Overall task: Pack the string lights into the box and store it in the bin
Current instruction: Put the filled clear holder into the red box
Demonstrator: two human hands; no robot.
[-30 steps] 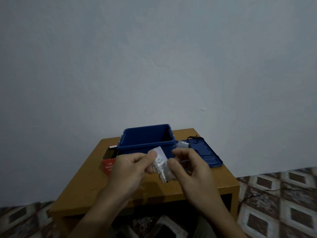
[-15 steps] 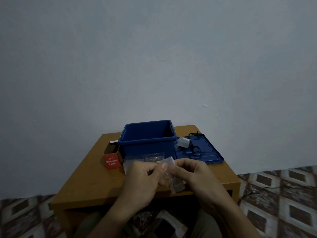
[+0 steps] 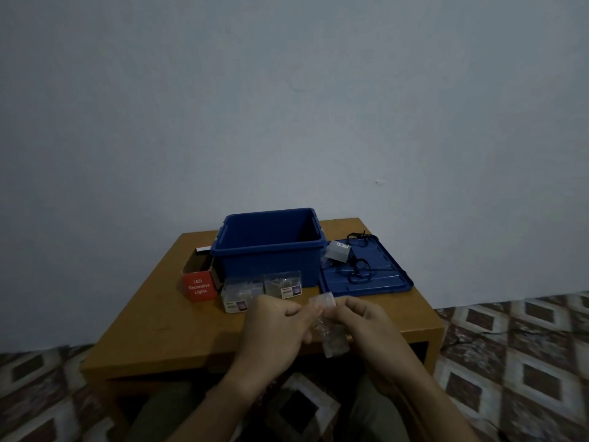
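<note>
My left hand [image 3: 276, 330] and my right hand [image 3: 366, 327] both pinch the top of a small clear plastic bag [image 3: 330, 333] with string lights inside, held over the table's near edge. Two more clear bags [image 3: 282, 283] lie on the table in front of the open blue bin [image 3: 271, 247]. The red box [image 3: 198, 286], labelled LED Decorative Lights, lies open on its side left of the bin. On the blue bin lid [image 3: 376, 275] to the right rests a black wire with a grey adapter [image 3: 339, 250].
The wooden table [image 3: 165, 317] stands against a plain wall. Patterned tile floor [image 3: 510, 355] surrounds it on both sides, and my knees show below the table's near edge.
Both hands have come down and toward me with the bag, from in front of the bin to the table's near edge. The two bags on the table came into sight.
</note>
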